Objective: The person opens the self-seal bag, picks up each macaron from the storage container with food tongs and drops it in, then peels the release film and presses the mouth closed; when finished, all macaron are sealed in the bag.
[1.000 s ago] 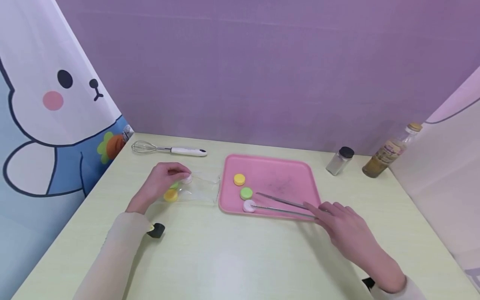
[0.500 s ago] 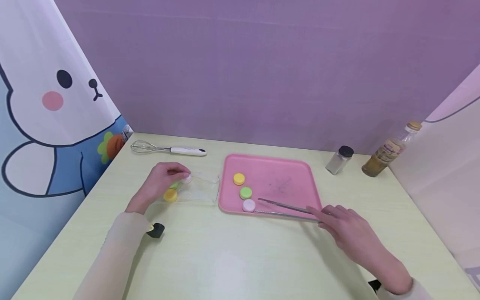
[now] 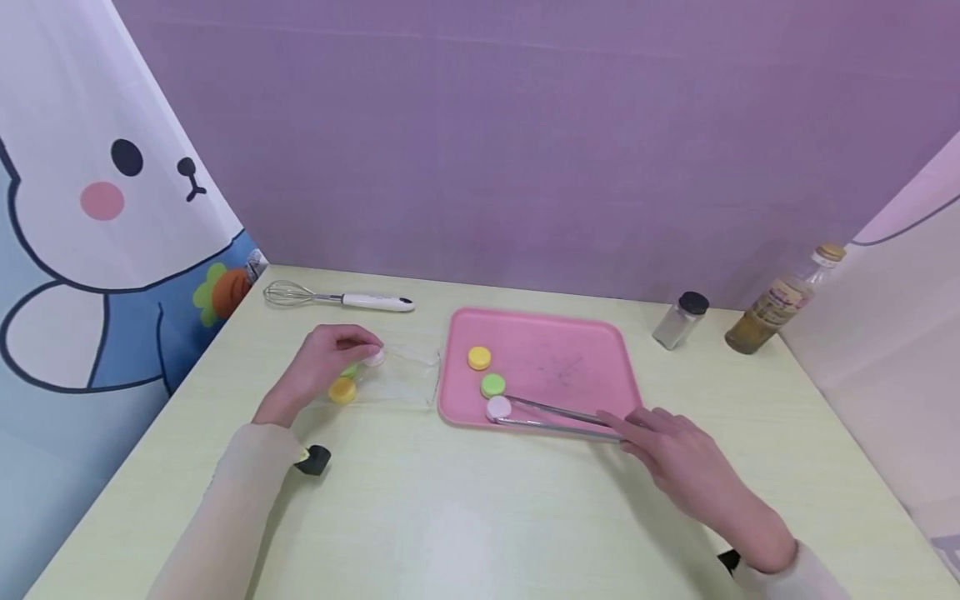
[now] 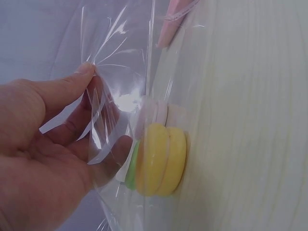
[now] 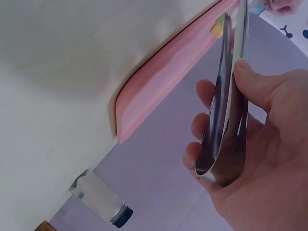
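My left hand (image 4: 53, 130) pinches the top film of a clear plastic bag (image 4: 120, 43) between thumb and fingers. Inside the bag lie a yellow macaron (image 4: 161, 161), a pale pink one and a green one. In my right hand (image 3: 678, 462) is a pair of metal tongs (image 5: 228, 120), thumb on one arm and fingers round the other. The tong tips straddle a pale lilac macaron (image 3: 498, 407) at the near left edge of the pink tray (image 3: 570, 358). Beside it on the tray are a green macaron (image 3: 492, 385) and a yellow macaron (image 3: 479, 358).
A whisk (image 3: 337, 300) with a white handle lies at the back left. A small black-capped jar (image 3: 680, 321) and a corked bottle (image 3: 783, 300) stand at the back right. The bag's open end reaches close to the tray's left edge. A purple curtain (image 3: 525, 167) hangs behind the table.
The tongs first drew back right from the lilac macaron, then came left again, their tips now on either side of it. The left hand and bag have stayed put.
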A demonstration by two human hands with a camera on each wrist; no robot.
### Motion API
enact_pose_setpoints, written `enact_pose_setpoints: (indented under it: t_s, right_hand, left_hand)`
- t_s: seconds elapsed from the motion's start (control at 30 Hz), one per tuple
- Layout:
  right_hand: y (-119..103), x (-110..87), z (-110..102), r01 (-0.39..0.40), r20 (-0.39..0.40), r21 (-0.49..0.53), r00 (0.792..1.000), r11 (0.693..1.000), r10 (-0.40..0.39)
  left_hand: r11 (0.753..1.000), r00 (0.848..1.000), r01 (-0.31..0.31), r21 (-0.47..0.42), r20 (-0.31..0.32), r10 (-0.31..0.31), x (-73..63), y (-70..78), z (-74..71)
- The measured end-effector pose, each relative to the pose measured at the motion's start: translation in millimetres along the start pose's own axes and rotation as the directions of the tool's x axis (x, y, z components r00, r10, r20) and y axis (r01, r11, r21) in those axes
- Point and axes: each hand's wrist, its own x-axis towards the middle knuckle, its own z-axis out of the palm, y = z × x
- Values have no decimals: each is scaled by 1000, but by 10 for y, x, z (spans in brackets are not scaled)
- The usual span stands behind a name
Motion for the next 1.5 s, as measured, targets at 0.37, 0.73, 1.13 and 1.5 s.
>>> enact_pose_setpoints:
  t_s: [0.37,0.73,1.13,1.5]
  right_hand:
    - [-31,10,83,-11,-1,-25,1000,1000,11]
    - [-20,-29,27,24,-60,-30,998,999,-25]
    - [-189,345,66,35,-58,-45,998,998,-38]
    - [-329,778,259,46,-18,-54,999,997,-47]
  left_hand:
    - [1000,1000,18,1,-1,-18,-1,12,-1]
    - [1000,1000,13,-7,-7,-13,-16,31,-5]
    - [1000,1000,8,1,-4,-8,-10,23,-17]
    - [1000,1000,-17,-2,-10,17,-3,11,-15]
